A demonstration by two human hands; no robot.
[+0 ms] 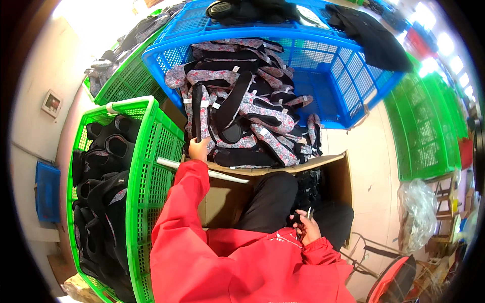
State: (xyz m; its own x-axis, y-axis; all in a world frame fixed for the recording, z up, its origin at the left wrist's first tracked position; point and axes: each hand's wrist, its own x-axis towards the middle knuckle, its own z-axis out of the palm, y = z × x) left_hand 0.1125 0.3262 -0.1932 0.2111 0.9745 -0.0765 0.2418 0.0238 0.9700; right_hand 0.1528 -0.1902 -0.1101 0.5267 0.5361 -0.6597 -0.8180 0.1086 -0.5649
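Up ahead, the left hand (198, 149) is stretched forward in a red sleeve (177, 202) to the near edge of a heap of shoe uppers (242, 111) that fills the left half of a blue crate (333, 96). Its fingers are closed around the lower end of one upper (197, 113), a narrow piece with a black centre and floral edges. That piece is held nearly upright in the picture: its long axis runs straight away from the body, with the gripped end nearest and the far end pointing toward the back of the crate. The rest of the heap is laid at mixed angles, mostly slanting from lower left to upper right.

The right hand (307, 230) is kept low by the lap, over black trousers (273, 199). It is closed on a small pair of scissors (307, 218), whose thin metal tips point up and away from the body.

A cardboard box (331, 171) is set open between the knees and the blue crate, with a white tube (202, 171) lying across its left edge. A green crate (146, 166) on the left is packed with black uppers (103, 197). Further green crates (429, 131) are seen on the right, and a clear plastic bag (417, 209) below them.
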